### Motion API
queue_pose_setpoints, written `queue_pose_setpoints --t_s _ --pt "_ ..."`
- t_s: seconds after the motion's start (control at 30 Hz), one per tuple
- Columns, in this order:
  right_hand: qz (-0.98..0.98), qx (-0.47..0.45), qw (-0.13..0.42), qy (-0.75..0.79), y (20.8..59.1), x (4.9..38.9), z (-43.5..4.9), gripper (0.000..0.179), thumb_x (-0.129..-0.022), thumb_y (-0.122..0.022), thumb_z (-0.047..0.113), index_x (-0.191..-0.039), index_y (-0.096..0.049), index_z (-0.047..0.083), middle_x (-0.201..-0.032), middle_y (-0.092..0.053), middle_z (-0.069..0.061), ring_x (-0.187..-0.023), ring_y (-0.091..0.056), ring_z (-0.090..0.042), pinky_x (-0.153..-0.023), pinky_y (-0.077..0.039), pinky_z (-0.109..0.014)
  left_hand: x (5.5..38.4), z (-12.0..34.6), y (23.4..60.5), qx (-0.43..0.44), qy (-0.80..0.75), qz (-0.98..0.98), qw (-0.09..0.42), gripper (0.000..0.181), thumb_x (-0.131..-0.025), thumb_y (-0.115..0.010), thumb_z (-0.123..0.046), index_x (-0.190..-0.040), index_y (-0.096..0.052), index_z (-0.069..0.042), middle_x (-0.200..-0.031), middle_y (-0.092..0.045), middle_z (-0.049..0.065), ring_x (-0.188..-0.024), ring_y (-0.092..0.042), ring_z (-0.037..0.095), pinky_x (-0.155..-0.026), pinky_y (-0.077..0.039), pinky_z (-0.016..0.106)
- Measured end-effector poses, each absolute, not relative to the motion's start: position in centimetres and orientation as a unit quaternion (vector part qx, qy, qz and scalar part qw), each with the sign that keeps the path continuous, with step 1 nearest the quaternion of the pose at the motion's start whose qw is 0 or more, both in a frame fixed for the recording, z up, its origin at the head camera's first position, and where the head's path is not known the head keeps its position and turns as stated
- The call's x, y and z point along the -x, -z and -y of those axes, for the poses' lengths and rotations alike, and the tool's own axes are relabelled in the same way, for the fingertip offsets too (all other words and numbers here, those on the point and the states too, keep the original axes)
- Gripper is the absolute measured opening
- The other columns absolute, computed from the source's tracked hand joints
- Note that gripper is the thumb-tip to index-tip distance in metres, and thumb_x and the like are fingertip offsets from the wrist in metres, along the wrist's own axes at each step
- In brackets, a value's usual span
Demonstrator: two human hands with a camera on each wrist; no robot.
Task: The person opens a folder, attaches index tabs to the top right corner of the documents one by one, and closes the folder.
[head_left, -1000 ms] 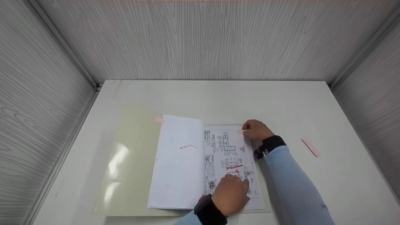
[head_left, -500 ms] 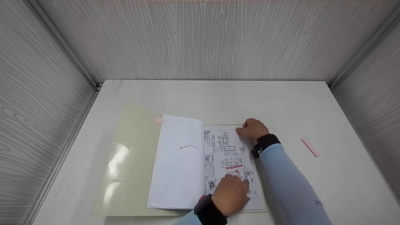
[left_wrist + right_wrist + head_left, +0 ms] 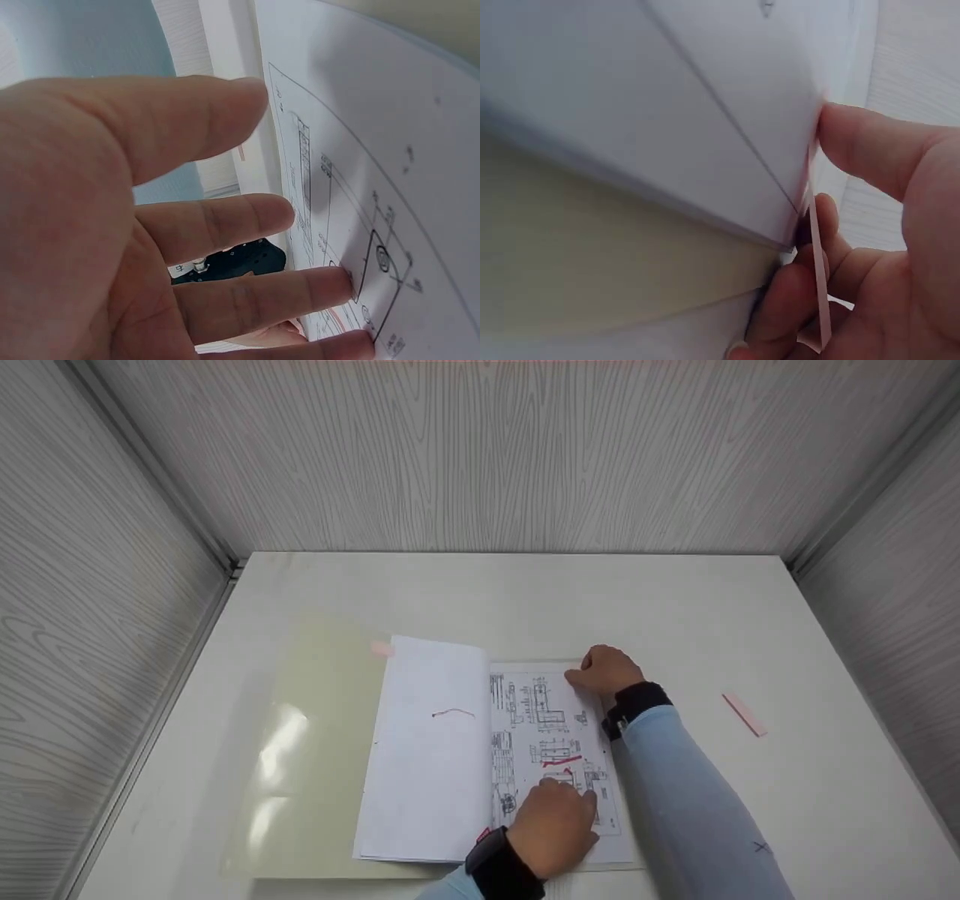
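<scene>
1. One bare left hand [image 3: 556, 829], fingers straight, touches the lower part of a white paper sheet with black line drawings [image 3: 529, 735].
2. Right of the sheet, well apart, a loose flat pink strip [image 3: 745, 715] lies.
3. The bare right hand [image 3: 609, 671] pinches a thin pink paper strip [image 3: 820, 274] at the sheet's far right corner.
4. White tabletop [image 3: 517, 596] stretches from the sheet's far edge to a grey wood-grain panel [image 3: 480, 457].

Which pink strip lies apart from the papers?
The pink strip right of the right sleeve. Unlike it, the pink tab sits at the turned page's top-left corner, and the right hand holds the third strip at the drawing's corner.
</scene>
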State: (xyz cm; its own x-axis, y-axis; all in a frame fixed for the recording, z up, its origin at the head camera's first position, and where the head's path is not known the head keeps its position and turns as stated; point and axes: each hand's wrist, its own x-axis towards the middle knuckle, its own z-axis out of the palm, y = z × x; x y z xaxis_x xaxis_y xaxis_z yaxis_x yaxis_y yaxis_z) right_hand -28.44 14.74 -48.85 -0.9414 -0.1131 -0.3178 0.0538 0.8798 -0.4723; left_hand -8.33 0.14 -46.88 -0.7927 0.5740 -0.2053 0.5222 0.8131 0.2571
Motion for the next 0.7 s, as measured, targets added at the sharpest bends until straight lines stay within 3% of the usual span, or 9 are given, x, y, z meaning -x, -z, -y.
queue_pose_setpoints --t_s 0.17,0.53,0.7 --pt "-0.947 0.028 0.198 0.252 48.7 28.6 -15.1 0.042 -0.081 -0.070 0.036 -0.103 -0.055 0.003 -0.098 -0.056 -0.012 -0.084 -0.052 -0.028 -0.068 -0.042 -0.035 8.4 -0.1 46.8 -0.293 -0.097 -0.941 0.140 0.035 -0.087 -0.068 -0.039 -0.110 -0.067 -0.013 -0.085 -0.066 0.005 -0.075 -0.057 0.020 -0.073 -0.048 0.034" --pt "-0.937 0.039 0.218 0.271 49.2 29.4 -16.2 0.031 -0.087 -0.063 0.017 -0.114 -0.058 0.003 -0.112 -0.057 -0.014 -0.096 -0.052 -0.030 -0.083 -0.044 -0.039 8.3 0.1 46.6 -0.291 -0.098 -0.942 0.135 0.037 -0.087 -0.068 -0.040 -0.112 -0.066 -0.013 -0.085 -0.065 0.006 -0.077 -0.056 0.021 -0.075 -0.049 0.035" --pt "-0.934 0.025 0.213 0.284 49.1 29.1 -16.0 0.028 -0.087 -0.063 0.024 -0.107 -0.059 0.005 -0.103 -0.059 -0.012 -0.090 -0.053 -0.028 -0.076 -0.043 -0.037 8.3 0.0 46.6 -0.288 -0.103 -0.942 0.135 0.036 -0.087 -0.068 -0.039 -0.111 -0.066 -0.013 -0.086 -0.065 0.006 -0.078 -0.057 0.021 -0.075 -0.049 0.035"
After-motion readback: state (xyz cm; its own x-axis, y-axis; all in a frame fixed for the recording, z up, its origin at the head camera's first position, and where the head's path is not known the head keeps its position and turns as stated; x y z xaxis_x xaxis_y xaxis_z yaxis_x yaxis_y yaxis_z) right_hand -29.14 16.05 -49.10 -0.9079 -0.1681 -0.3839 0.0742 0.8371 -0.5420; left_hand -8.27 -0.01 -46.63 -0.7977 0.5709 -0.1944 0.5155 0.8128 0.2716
